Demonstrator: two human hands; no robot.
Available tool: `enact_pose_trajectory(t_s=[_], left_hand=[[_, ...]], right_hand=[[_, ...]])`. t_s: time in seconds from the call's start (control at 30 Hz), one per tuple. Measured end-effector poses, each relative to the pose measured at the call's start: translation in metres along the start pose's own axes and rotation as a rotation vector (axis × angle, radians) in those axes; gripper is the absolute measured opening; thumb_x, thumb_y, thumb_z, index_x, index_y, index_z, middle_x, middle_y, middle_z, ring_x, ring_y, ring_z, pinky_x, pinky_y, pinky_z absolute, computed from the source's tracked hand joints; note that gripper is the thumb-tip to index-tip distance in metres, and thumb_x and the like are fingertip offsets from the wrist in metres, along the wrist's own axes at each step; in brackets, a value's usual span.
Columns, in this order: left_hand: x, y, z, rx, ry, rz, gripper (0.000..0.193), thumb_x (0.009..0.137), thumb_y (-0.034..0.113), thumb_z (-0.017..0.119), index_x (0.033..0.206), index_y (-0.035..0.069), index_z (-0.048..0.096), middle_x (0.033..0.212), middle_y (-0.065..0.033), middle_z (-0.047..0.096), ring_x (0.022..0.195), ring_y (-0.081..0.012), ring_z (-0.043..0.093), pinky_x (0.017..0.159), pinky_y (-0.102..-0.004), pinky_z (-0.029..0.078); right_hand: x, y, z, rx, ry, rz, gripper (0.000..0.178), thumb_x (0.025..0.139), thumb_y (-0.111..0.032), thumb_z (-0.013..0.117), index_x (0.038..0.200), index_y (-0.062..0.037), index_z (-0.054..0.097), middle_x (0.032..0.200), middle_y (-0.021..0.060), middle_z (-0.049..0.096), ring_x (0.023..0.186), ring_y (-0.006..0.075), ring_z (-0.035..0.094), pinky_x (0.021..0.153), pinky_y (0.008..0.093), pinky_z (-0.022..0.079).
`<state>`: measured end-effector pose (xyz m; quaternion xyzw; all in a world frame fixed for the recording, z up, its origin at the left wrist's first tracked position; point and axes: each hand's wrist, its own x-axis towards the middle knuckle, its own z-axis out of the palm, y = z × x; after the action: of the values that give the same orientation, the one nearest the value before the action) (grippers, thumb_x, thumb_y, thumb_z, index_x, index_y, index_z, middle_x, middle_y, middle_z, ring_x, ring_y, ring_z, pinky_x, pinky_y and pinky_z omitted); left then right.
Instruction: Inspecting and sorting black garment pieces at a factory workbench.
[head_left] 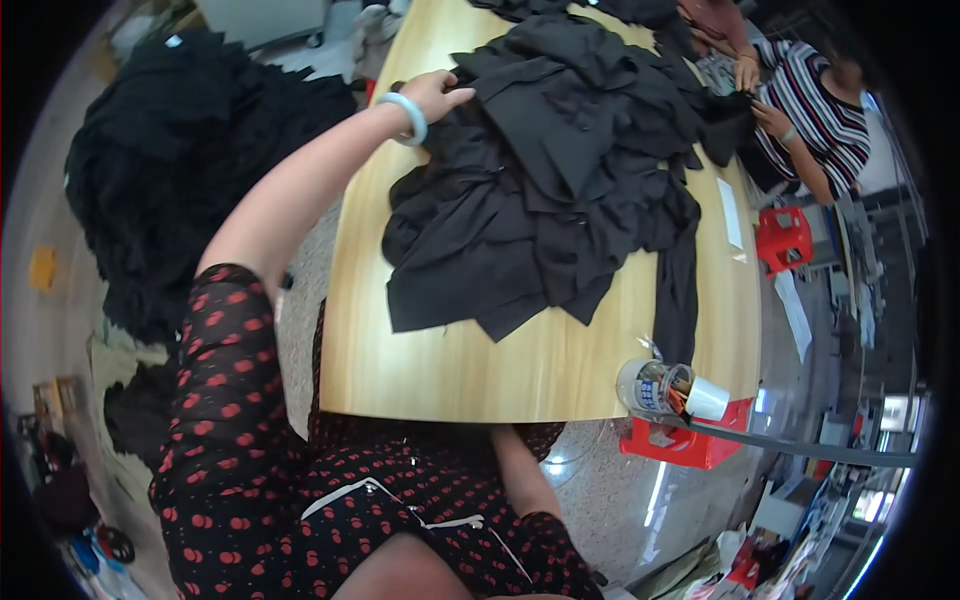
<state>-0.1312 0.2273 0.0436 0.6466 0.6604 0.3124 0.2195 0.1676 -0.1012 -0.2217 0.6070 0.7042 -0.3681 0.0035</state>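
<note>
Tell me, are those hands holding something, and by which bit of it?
The left hand is at the left edge of the black cloth pile; whether it grips any can't be told. The right hand is hidden by the table.

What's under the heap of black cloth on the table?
Pale wood tabletop shows along the near side of the black heap and to its right. Anything beneath the heap's middle is covered, so I can't tell.
</note>
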Motion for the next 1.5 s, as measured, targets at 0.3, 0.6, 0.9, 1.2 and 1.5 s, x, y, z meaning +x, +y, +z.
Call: enact_pose_trajectory(t_s=[0.3, 0.6, 0.9, 1.2, 1.5], left_hand=[[0.045, 0.037, 0.059, 0.072, 0.135, 0.193, 0.036, 0.080, 0.035, 0.056, 0.081, 0.000, 0.058, 0.080, -0.0227, 0.059, 0.081, -0.0381, 0.057, 0.072, -0.0415, 0.044], [-0.018, 0.065, 0.042, -0.067, -0.069, 0.457, 0.028, 0.081, 0.026, 0.050, 0.078, 0.000, 0.059, 0.081, -0.0225, 0.059, 0.081, -0.0385, 0.056, 0.073, -0.0434, 0.045], [-0.073, 0.075, 0.051, 0.029, -0.256, 0.432, 0.022, 0.081, 0.024, 0.050, 0.078, 0.004, 0.060, 0.077, -0.0184, 0.061, 0.078, -0.0353, 0.059, 0.073, -0.0435, 0.046], [-0.054, 0.061, 0.031, -0.283, -0.058, 0.371, 0.027, 0.084, 0.026, 0.052, 0.077, 0.000, 0.055, 0.077, -0.0190, 0.057, 0.075, -0.0345, 0.056, 0.066, -0.0371, 0.044], [-0.046, 0.034, -0.076, -0.021, 0.372, 0.423, 0.048, 0.079, 0.006, 0.049, 0.125, 0.007, 0.036, 0.116, -0.0208, 0.046, 0.100, -0.0374, 0.051, 0.086, -0.0401, 0.042]], right_hand=[[-0.096, -0.088, -0.116, 0.203, -0.447, -0.129, 0.031, 0.088, -0.026, 0.045, 0.104, -0.0030, 0.057, 0.105, 0.0170, 0.059, 0.100, 0.0303, 0.054, 0.086, 0.0363, 0.042], [0.070, -0.212, -0.357, 0.698, 0.796, -0.543, 0.026, 0.086, -0.019, 0.054, 0.103, 0.0016, 0.055, 0.089, 0.0034, 0.058, 0.081, 0.0096, 0.052, 0.075, 0.0216, 0.042], [0.233, -0.254, -0.425, -0.225, 0.729, 0.415, 0.060, 0.076, -0.059, 0.050, 0.123, -0.0210, 0.049, 0.128, 0.0081, 0.046, 0.121, 0.0303, 0.038, 0.099, 0.0428, 0.028], [0.222, -0.275, -0.457, 0.595, 0.768, -0.417, 0.041, 0.081, -0.036, 0.059, 0.107, -0.0037, 0.059, 0.090, 0.0052, 0.063, 0.080, 0.0160, 0.058, 0.073, 0.0260, 0.044], [0.002, -0.316, -0.392, 0.173, -0.087, -0.914, 0.024, 0.082, -0.016, 0.060, 0.066, -0.0058, 0.045, 0.057, -0.0056, 0.035, 0.055, 0.0013, 0.031, 0.045, 0.0210, 0.028]])
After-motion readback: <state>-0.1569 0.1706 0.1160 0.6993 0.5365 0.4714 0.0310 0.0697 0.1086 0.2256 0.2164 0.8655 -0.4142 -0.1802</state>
